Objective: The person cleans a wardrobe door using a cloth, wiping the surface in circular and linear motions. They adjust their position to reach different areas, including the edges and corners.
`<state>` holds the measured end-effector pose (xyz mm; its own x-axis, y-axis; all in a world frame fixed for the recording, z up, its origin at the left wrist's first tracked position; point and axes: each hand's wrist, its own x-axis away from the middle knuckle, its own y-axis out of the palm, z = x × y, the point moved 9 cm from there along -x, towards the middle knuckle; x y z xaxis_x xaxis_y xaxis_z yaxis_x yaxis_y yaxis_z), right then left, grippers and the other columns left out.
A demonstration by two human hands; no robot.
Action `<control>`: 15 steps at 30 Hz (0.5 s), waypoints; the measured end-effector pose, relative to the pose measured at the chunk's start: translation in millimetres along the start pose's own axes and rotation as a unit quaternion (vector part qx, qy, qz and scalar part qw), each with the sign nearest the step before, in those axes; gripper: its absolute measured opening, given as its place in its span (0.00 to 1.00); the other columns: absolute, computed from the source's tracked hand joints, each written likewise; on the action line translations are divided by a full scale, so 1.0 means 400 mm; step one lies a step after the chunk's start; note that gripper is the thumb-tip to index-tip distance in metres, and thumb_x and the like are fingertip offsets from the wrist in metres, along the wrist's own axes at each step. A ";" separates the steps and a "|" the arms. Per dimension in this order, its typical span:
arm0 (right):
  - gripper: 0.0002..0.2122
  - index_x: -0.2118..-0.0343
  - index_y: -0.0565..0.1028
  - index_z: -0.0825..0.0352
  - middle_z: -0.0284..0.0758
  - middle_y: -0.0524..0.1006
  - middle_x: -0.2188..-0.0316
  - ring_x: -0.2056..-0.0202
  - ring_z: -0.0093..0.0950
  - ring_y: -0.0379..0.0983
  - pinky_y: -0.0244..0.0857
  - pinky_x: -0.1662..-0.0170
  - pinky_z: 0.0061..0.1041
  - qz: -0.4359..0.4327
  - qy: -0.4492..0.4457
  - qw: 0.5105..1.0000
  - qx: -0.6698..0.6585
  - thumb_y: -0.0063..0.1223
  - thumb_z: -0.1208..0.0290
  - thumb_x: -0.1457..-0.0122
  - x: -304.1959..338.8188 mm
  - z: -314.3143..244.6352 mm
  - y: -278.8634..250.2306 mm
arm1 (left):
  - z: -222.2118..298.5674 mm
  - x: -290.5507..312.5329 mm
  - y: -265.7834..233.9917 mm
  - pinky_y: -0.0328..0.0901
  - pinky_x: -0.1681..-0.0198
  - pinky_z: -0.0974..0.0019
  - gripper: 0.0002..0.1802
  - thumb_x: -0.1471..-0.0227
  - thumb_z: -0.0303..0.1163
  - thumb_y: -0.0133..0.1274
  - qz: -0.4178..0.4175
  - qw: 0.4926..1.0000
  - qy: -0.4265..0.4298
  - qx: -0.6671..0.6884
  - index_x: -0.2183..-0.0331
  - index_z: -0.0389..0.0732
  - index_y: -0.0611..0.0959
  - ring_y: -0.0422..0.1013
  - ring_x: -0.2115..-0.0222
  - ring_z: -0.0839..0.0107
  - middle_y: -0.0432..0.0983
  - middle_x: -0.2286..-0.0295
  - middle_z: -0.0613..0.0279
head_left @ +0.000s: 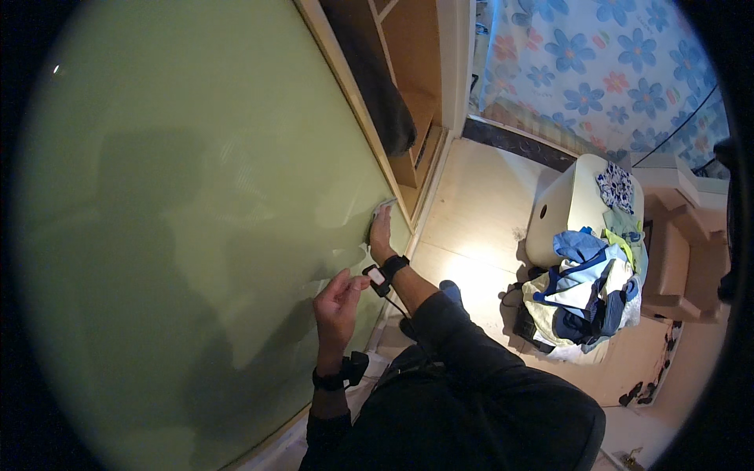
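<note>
A large pale green sliding door panel (236,157) with a light wooden frame fills the left side. My right hand (381,234) reaches to its edge with fingers stretched out, the fingertips at a small grey piece (382,208), perhaps a recessed pull; I cannot tell whether it is fixed there. My left hand (336,302) is in front of the panel, lower down, fingers curled in. Its fingertips are close to the small black and white device (378,278) strapped at my right wrist; whether they hold anything is hidden. Another black device (355,369) is strapped to my left wrist.
Beyond the door's edge, an open wooden cupboard (412,63) holds a dark hanging garment (389,110). At the right, a heap of clothes (585,290) lies on a cream bin-like container (558,212), beside a brown chair (679,251). A flowered curtain (589,71) hangs at the far right.
</note>
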<state>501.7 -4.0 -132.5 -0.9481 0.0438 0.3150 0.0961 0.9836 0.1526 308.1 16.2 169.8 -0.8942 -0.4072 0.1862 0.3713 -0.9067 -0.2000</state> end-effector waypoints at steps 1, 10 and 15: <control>0.30 0.34 0.48 0.74 0.55 0.46 0.33 0.32 0.49 0.37 0.32 0.31 0.40 -0.032 0.025 0.998 -0.041 0.26 0.55 0.30 0.014 -0.027 0.010 | -0.021 0.010 -0.017 0.68 0.52 0.66 0.19 0.40 0.27 0.50 0.008 1.000 -0.005 -0.014 0.51 0.25 0.73 0.76 0.60 0.70 0.80 0.62 0.51; 0.27 0.33 0.46 0.67 0.51 0.37 0.31 0.31 0.47 0.29 0.26 0.31 0.40 -0.029 -0.354 0.933 0.060 0.32 0.63 0.31 0.342 -0.671 0.073 | -0.064 0.047 -0.106 0.69 0.66 0.70 0.17 0.41 0.27 0.51 0.083 0.996 -0.024 0.005 0.52 0.27 0.76 0.74 0.74 0.75 0.79 0.74 0.58; 0.28 0.33 0.46 0.69 0.48 0.37 0.31 0.30 0.43 0.29 0.25 0.31 0.37 -0.033 -0.302 0.951 0.053 0.28 0.59 0.31 0.285 -0.463 0.050 | -0.017 0.096 -0.149 0.68 0.71 0.72 0.14 0.42 0.26 0.52 0.129 0.990 0.048 -0.008 0.55 0.30 0.78 0.72 0.77 0.77 0.78 0.77 0.60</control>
<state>451.8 -11.6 79.8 -0.9553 0.0418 -0.2926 0.0293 0.9985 0.0472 249.8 55.4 182.2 -0.7904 -0.6116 0.0348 0.5865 -0.7719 -0.2452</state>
